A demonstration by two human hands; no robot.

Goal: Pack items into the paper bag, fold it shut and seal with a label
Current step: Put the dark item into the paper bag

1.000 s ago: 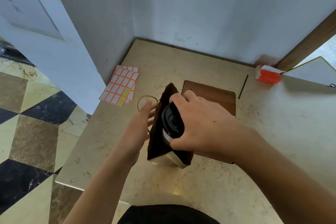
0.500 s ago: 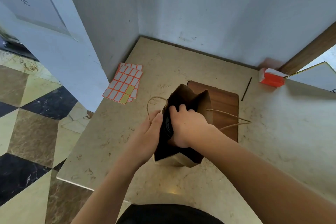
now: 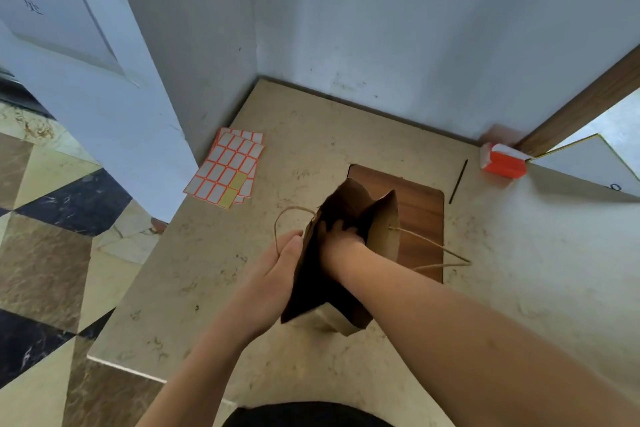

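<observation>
A brown paper bag (image 3: 382, 229) stands open on the beige stone counter (image 3: 332, 135), partly over a wooden board (image 3: 420, 215). My right hand (image 3: 341, 236) reaches down into the bag's mouth, with only the knuckles and wrist showing. Whatever it holds is hidden in the dark inside. My left hand (image 3: 277, 270) is pressed against the bag's left outer wall, thumb at the rim, holding it upright. The bag's twine handles (image 3: 445, 253) hang out to both sides. Sheets of orange-framed labels (image 3: 227, 168) lie at the counter's left, beside the wall.
An orange and white box (image 3: 504, 165) sits at the back right against the wall. A thin black stick (image 3: 458, 181) lies between it and the board. The counter's front-left edge (image 3: 121, 362) drops to a tiled floor. Walls close the back and left.
A second ago my right hand held a black-lidded cup at the bag's mouth. It has since pushed down inside, the cup is out of sight, and the bag's mouth has opened wider.
</observation>
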